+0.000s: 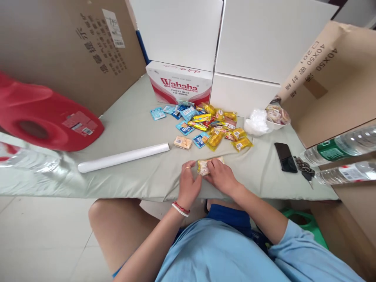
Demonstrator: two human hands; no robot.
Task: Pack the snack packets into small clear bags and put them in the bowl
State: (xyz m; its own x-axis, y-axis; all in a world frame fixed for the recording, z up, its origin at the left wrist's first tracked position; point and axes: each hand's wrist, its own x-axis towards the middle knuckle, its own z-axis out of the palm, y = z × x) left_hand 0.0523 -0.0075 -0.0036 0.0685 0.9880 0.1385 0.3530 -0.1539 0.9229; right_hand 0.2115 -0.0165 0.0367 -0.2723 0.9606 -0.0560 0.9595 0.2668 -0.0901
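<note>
A small clear-wrapped snack packet [202, 167] with yellow edges lies near the front of the cloth-covered table. My right hand [221, 177] is closed over its right part, with the fingertips on the wrapper. To the packet's left is my left hand [188, 182], thumb and fingers apart and curved towards its left end. Whether the left thumb touches the wrapper I cannot tell. Just beyond the hands sits another wrapped snack [182, 142]. Behind it spreads a loose pile of blue sachets [188, 113] and yellow-wrapped snacks [216, 138].
A white roll [125, 157] and a red jug [53, 117] occupy the left. On the right are a phone [285, 157], keys [304, 168], plastic bottles [337, 150] and a bowl of wrapped food [277, 117]. A Wahaha carton [182, 84] stands at the back.
</note>
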